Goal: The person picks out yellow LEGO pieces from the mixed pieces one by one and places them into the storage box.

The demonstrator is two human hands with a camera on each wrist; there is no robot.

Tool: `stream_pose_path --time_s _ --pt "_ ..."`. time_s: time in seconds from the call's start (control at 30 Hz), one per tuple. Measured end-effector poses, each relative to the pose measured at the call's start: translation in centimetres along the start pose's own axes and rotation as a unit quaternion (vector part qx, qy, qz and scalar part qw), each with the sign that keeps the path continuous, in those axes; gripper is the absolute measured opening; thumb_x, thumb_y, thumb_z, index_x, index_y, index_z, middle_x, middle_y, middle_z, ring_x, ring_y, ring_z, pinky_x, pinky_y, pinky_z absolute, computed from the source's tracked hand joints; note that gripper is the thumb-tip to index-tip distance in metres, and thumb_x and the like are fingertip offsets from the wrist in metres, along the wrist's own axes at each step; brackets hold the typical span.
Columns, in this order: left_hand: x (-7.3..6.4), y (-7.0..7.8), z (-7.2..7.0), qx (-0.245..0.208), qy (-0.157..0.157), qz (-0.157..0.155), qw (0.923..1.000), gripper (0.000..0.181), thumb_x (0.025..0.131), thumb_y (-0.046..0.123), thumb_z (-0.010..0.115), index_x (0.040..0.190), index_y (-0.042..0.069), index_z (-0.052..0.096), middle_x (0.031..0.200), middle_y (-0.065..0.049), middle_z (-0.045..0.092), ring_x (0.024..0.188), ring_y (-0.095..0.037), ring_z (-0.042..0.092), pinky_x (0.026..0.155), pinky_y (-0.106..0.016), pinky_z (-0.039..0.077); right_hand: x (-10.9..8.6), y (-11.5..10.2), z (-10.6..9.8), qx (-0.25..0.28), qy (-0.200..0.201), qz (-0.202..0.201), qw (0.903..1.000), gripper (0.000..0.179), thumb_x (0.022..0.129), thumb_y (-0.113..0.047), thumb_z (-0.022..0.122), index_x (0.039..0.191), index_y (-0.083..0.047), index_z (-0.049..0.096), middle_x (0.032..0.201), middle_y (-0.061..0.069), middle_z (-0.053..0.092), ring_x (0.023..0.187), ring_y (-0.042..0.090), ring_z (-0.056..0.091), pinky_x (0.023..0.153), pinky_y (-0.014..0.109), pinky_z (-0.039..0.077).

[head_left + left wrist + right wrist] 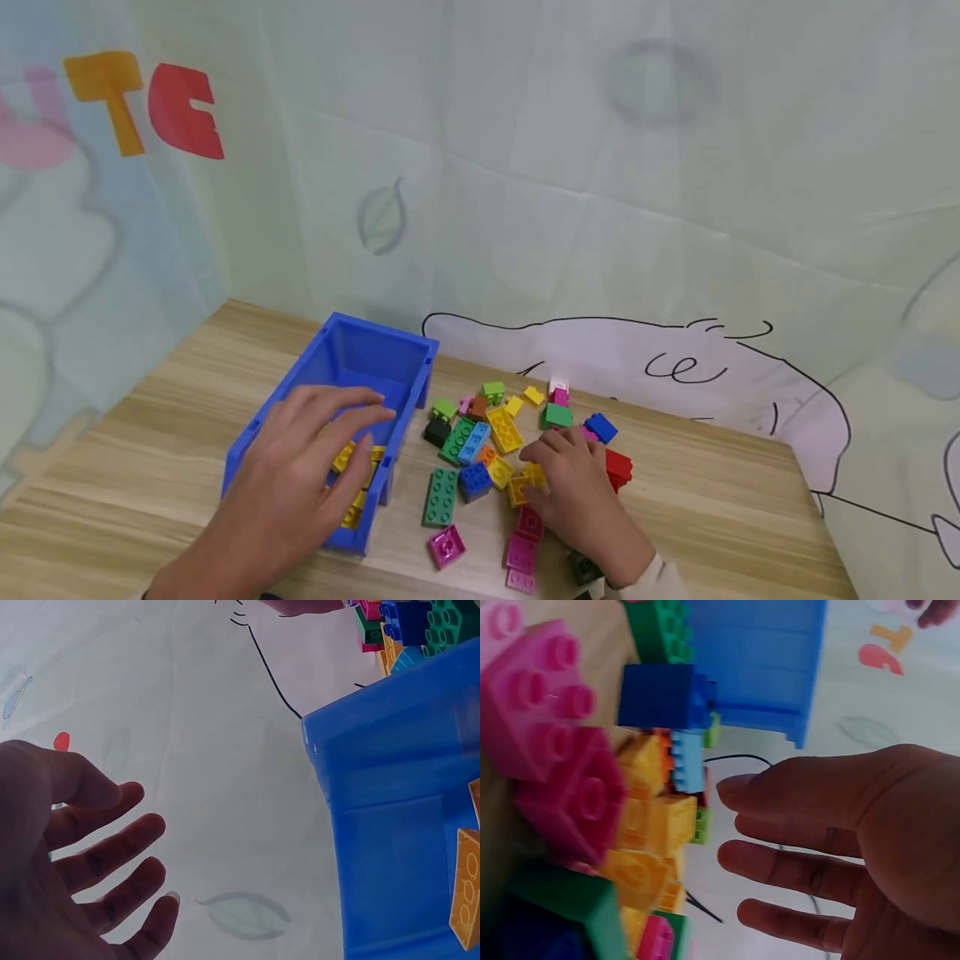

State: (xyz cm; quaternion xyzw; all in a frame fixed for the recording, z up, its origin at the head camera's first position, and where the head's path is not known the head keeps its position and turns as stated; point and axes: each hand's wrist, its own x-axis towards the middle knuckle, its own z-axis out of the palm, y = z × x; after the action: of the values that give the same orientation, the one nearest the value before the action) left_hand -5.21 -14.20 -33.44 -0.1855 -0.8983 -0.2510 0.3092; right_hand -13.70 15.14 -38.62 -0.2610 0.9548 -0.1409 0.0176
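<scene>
My left hand (292,475) hovers over the blue bin (431,367), palm down with fingers apart and nothing held. In the left wrist view, its fingers (112,847) are loosely bent. Several yellow bricks (351,512) lie inside the bin, partly hidden by this hand. Over the loose pile, my right hand (577,492) is nearest the yellow bricks (519,490). The right wrist view shows a gap between its fingertips (739,855) and the yellow bricks (671,825), and nothing in its grasp. Pink bricks (521,552) lie just below that hand.
Between and around the hands lie a long green brick (440,497), a blue brick (475,482), a magenta brick (447,547) and a red brick (618,468). The wooden table (720,517) meets a printed cloth backdrop (525,208) behind.
</scene>
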Motion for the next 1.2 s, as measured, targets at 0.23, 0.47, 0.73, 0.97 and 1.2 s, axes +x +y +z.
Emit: stream_pose_path --time_s 0.23,0.47,0.73,0.97,1.2 --pt "-0.1 -0.1 -0.2 -0.006 0.003 0.004 1.0000 0.056 0.107 0.047 0.031 0.110 0.009 0.072 0.120 -0.003 0.064 0.111 -0.024 0.054 0.092 -0.050 0.042 0.3 0.2 1.5 -0.021 -0.041 0.015 0.9988 0.037 0.076 -0.028 0.089 0.105 -0.011 0.075 0.099 0.000 0.062 0.105 0.029 0.049 0.089 0.061 0.036" --pt "-0.1 0.2 -0.3 -0.001 0.002 0.006 1.0000 0.058 0.107 0.048 0.030 0.109 0.009 0.073 0.119 -0.002 0.064 0.111 -0.023 0.054 0.092 -0.049 0.042 0.4 0.0 2.1 -0.040 -0.061 0.023 0.9971 0.037 0.076 -0.030 0.089 0.105 -0.013 0.075 0.098 -0.001 0.059 0.105 0.029 0.046 0.087 0.061 0.037" --pt "-0.3 0.2 -0.3 0.008 -0.002 0.000 1.0000 0.061 0.107 0.050 0.027 0.110 0.010 0.073 0.119 -0.001 0.064 0.111 -0.022 0.053 0.091 -0.049 0.043 0.5 -0.2 2.5 -0.041 -0.077 0.038 0.9954 0.035 0.076 -0.029 0.089 0.104 -0.014 0.074 0.094 -0.002 0.057 0.104 0.031 0.047 0.090 0.067 0.036" --pt "-0.3 0.2 -0.1 0.007 -0.003 0.000 1.0000 0.061 0.107 0.049 0.027 0.110 0.010 0.073 0.119 -0.002 0.065 0.111 -0.022 0.053 0.092 -0.050 0.043 0.4 -0.2 2.7 -0.058 -0.078 0.053 0.9939 0.038 0.077 -0.030 0.088 0.108 -0.013 0.073 0.092 0.000 0.056 0.104 0.033 0.048 0.093 0.072 0.033" --pt "-0.3 0.2 -0.1 0.005 -0.002 0.000 1.0000 0.060 0.107 0.049 0.027 0.110 0.010 0.073 0.119 -0.001 0.064 0.111 -0.021 0.053 0.092 -0.050 0.042 0.4 -0.4 3.2 -0.069 -0.077 0.053 0.9932 0.045 0.076 -0.032 0.089 0.113 -0.014 0.072 0.101 0.004 0.061 0.108 0.034 0.049 0.094 0.073 0.032"
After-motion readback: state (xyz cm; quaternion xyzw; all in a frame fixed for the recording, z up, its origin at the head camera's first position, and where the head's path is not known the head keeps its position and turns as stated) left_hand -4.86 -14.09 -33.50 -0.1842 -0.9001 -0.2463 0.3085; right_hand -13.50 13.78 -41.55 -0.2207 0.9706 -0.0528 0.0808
